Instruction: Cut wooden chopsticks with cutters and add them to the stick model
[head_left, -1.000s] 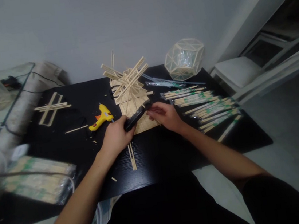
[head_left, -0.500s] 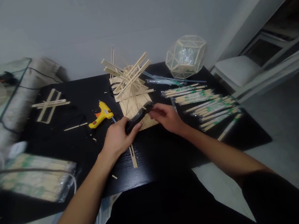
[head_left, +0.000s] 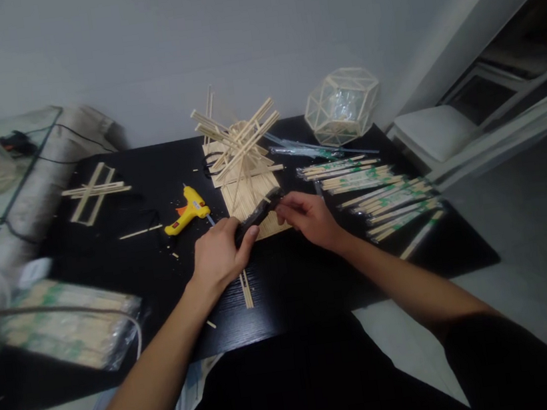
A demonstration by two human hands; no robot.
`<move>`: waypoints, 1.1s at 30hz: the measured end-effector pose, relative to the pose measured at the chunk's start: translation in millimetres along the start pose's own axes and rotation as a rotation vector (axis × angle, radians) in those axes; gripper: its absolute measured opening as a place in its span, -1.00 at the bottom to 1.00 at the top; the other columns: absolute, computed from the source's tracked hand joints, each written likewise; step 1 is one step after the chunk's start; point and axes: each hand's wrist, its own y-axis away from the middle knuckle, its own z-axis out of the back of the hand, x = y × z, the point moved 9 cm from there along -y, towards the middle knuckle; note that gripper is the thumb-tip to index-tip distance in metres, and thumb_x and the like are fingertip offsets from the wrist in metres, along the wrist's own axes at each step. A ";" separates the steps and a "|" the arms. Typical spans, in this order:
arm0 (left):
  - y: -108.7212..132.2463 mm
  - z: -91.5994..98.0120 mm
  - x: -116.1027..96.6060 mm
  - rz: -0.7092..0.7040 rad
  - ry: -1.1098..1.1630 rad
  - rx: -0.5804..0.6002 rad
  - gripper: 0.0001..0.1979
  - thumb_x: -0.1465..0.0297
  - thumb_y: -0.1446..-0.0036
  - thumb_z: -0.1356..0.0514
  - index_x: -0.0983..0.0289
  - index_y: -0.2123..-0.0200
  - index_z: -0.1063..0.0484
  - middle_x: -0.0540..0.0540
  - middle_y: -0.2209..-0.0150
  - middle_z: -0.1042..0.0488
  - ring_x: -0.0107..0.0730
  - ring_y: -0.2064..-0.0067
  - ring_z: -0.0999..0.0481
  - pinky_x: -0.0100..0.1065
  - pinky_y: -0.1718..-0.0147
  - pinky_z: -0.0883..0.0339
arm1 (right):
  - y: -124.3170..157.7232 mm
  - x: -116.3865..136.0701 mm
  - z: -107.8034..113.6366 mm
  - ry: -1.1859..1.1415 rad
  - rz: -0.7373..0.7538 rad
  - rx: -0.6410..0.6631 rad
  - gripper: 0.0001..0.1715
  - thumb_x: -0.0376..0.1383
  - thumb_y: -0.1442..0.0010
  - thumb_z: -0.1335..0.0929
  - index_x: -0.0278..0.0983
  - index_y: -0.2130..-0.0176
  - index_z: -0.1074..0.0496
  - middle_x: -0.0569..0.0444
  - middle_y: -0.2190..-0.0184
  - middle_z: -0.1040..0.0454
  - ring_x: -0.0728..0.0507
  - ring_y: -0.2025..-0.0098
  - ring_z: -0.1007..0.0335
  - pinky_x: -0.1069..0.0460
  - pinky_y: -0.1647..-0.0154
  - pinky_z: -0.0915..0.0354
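My left hand [head_left: 220, 254] is closed around a long black hand tool [head_left: 259, 215], whose exact kind I cannot make out. A short pale piece of wood shows at the tool's far end. There my right hand [head_left: 309, 219] has its fingers pinched together; what they hold is hidden. Behind the tool lies a flat wooden panel of sticks [head_left: 246, 194], with a windmill-like stick structure [head_left: 241, 143] rising at its back. Several loose sticks [head_left: 247, 292] extend out below my left hand. A yellow glue gun [head_left: 187, 211] lies left of my hands.
Crossed sticks [head_left: 95, 191] lie at the table's left. Wrapped stick bundles [head_left: 388, 200] are spread at the right, with a many-sided stick frame [head_left: 342, 107] behind them. A larger plastic-wrapped pack [head_left: 70, 322] sits front left. Thin clear rods [head_left: 301, 147] lie near the back.
Both hands keep nearly the same pose around the black tool. The whole view has shifted slightly.
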 end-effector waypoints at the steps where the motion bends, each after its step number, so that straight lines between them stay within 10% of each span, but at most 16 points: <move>1: 0.0 -0.5 -0.5 -0.002 0.009 0.004 -0.44 -0.04 -0.42 0.15 0.24 0.26 -0.41 0.17 0.27 -0.54 -0.16 0.25 -0.53 -0.27 0.33 -0.21 | 0.0 -0.6 -0.1 -0.011 -0.001 0.003 -0.59 0.00 -0.27 -0.44 -0.26 0.41 -0.45 0.16 0.53 -0.43 0.04 0.57 -0.13 0.08 0.54 -0.14; 10: -2.6 -1.4 1.5 0.027 0.052 0.071 -0.39 -0.06 -0.41 0.15 0.25 0.33 -0.47 0.19 0.32 -0.57 -0.14 0.27 -0.55 -0.27 0.33 -0.20 | -2.8 -20.2 -7.5 -0.129 -0.091 0.065 -0.65 -0.04 -0.24 -0.46 -0.27 0.31 -0.44 0.13 0.44 -0.51 0.07 0.60 -0.18 0.12 0.63 -0.14; 18: -0.7 -8.1 -3.4 -0.042 0.097 0.134 -0.33 -0.12 -0.39 0.15 0.23 0.42 -0.46 0.14 0.42 -0.51 -0.22 0.38 -0.48 -0.29 0.39 -0.11 | -4.8 -8.9 -10.1 -0.251 -0.061 0.305 -0.55 -0.25 -0.17 -0.52 -0.20 -0.02 -0.41 -0.04 -0.08 -0.50 -0.06 0.30 -0.58 0.09 0.51 -0.48; 33: -6.9 -2.1 11.6 -0.031 0.051 0.184 -0.30 -0.16 -0.35 0.15 0.22 0.48 -0.47 0.13 0.52 -0.48 -0.21 0.43 -0.49 -0.30 0.43 -0.11 | -10.4 -9.7 3.6 -0.236 -0.107 0.293 -0.47 -0.27 -0.15 -0.51 -0.21 -0.11 -0.47 -0.09 -0.17 -0.51 -0.02 0.35 -0.58 0.20 0.73 -0.17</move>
